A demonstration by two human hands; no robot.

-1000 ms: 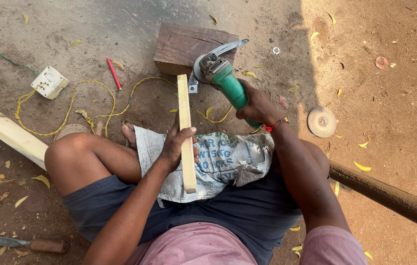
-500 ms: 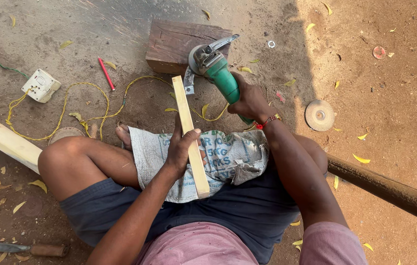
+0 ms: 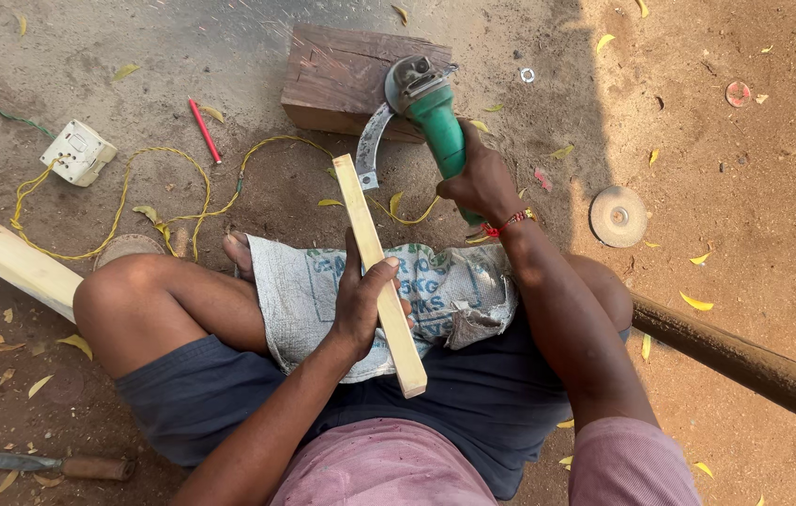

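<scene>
Left hand [image 3: 360, 305] gripping wooden strip [image 3: 379, 272], right hand [image 3: 482, 178] (grinder [image 3: 426, 103])

a: [image 3: 365, 80] dark wooden block top centre, on the dirt. [image 3: 527, 74] small metal washer just right of it.

b: left side?

a: [image 3: 78, 152] white switch box, with [image 3: 117, 220] yellow cable looping away across the ground. [image 3: 203, 131] red pencil lying near the loops. [image 3: 4, 117] green wire at the far left edge.

b: more wood?

a: [image 3: 9, 258] pale plank running in from the left edge. [image 3: 42, 463] chisel with wooden handle at bottom left.

b: right?

a: [image 3: 618, 215] loose grinding disc flat on the soil. [image 3: 738, 93] small reddish round lid near the top right. [image 3: 745, 361] dark pole slanting toward the bottom right. [image 3: 703, 302] yellow leaves scattered about.
</scene>
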